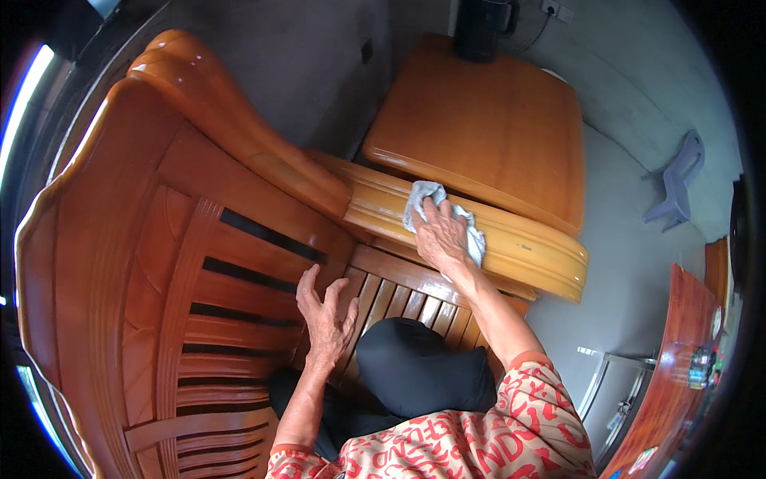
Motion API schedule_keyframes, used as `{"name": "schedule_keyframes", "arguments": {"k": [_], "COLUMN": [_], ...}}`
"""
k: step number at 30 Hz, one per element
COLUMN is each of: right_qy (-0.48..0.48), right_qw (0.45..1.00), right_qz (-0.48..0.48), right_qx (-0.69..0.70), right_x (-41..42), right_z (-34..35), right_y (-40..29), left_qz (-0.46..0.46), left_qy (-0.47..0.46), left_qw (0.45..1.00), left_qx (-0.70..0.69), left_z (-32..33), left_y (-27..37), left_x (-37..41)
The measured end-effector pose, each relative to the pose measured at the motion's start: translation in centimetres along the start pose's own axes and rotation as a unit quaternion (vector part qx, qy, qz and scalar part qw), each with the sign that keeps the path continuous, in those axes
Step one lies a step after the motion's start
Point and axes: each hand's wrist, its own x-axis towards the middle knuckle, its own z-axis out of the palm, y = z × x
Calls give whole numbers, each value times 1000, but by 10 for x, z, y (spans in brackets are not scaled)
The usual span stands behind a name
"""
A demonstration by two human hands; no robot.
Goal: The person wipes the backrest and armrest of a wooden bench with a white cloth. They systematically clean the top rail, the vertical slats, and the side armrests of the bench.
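Note:
My right hand presses a crumpled light grey cloth flat against the top of the wooden armrest of a varnished bench. My left hand is raised with its fingers apart and curled, holding nothing. It hovers in front of the slatted wooden backrest, left of my knee. Part of the cloth is hidden under my right palm and fingers. Below the armrest, the slatted wooden seat shows beyond my dark-trousered knee.
A square wooden side table stands just beyond the armrest, bearing a dark appliance with a handle. A grey plastic stool is on the floor at the right. A reddish wooden table with small items stands at the lower right.

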Motion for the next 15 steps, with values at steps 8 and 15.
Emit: {"name": "schedule_keyframes", "arguments": {"k": [8, 15], "right_qy": [52, 9], "right_qw": [980, 959], "right_qz": [-184, -282], "right_qx": [54, -28], "right_x": [60, 17], "right_z": [24, 11], "right_y": [-49, -10], "left_qz": [-22, -48], "left_qy": [-12, 9], "left_qw": [1000, 999], "left_qx": [-1, -3], "left_z": [-10, -13], "left_y": [1, -14], "left_x": [-4, -17]}}
